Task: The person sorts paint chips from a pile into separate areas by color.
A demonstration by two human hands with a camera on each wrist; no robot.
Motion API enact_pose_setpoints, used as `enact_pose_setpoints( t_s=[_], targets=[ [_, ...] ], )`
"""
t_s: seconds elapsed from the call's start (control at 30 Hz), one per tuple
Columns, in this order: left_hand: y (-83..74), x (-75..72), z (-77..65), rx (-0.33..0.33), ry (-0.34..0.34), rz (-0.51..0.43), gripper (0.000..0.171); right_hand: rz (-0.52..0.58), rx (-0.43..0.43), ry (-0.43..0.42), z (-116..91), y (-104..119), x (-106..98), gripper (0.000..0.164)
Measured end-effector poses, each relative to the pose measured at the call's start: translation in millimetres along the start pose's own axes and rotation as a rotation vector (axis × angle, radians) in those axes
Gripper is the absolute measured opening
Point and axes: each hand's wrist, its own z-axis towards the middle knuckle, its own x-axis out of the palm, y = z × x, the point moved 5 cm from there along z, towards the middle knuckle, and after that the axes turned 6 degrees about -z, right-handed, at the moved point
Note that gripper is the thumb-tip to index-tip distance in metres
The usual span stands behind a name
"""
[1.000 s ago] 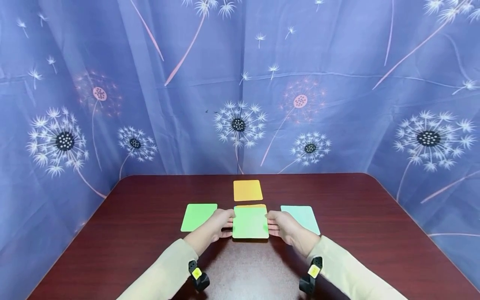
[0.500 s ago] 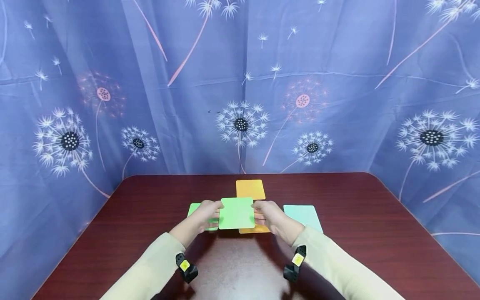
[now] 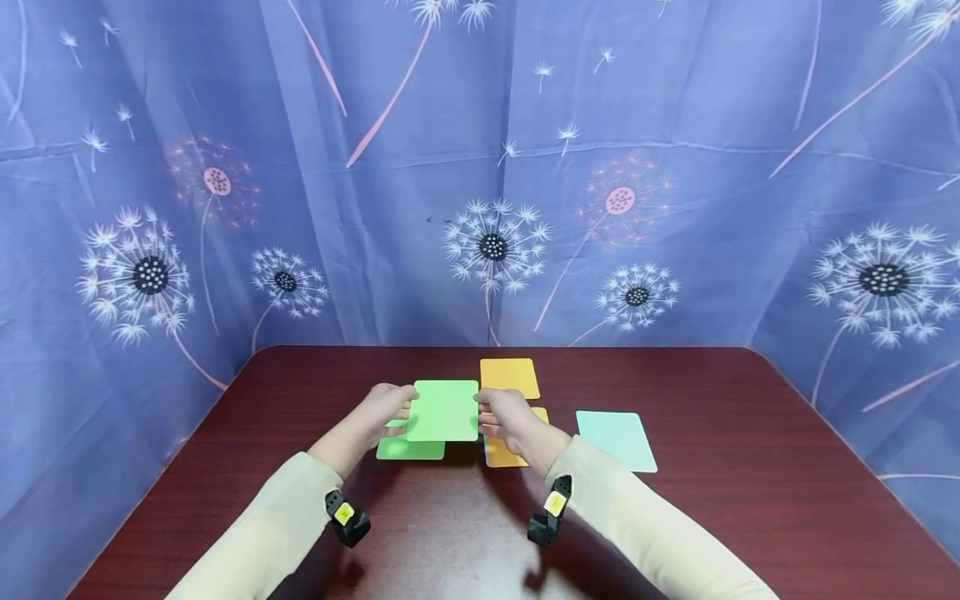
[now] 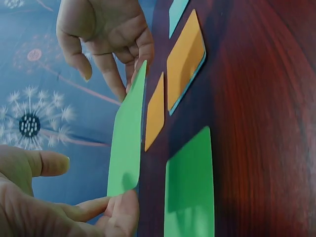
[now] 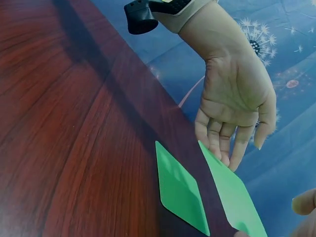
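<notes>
One bright-green square card (image 3: 444,411) bridges the left hand (image 3: 378,412) at nine o'clock and right hand (image 3: 510,417) at three, fingers (image 4: 123,210) touching its edges, thumbs (image 4: 53,164) apart.

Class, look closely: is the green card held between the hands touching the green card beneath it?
Apart. The left wrist view shows it: a dark strip of the table separates the held green card from the lower green card.

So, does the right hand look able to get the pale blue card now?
Probably not right now: the right hand helps hold up the raised green card. No other card covers the pale blue card, so once free, the hand could likely reach it.
</notes>
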Motion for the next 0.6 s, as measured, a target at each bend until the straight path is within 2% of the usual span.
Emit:
enact_pose_setpoints(
  t_s=[0.13, 0.33, 0.6],
  targets=[
    [3.4, -10.6, 3.2, -0.007, -0.01, 0.021, 0.057, -0.005, -0.002, 0.01, 6.4, -1.7, 10.9, 0.038],
    [11.4, -23.4, 11.1, -0.02, -0.033, 0.056, 0.056, -0.03, -0.018, 0.023, 15.2, -4.7, 24.4, 0.039],
    [23.5, -31.7, 17.6, -0.028, -0.082, 0.103, 0.054, -0.116, -0.012, 0.08, 25.1, -18.5, 37.6, 0.04]
  ],
)
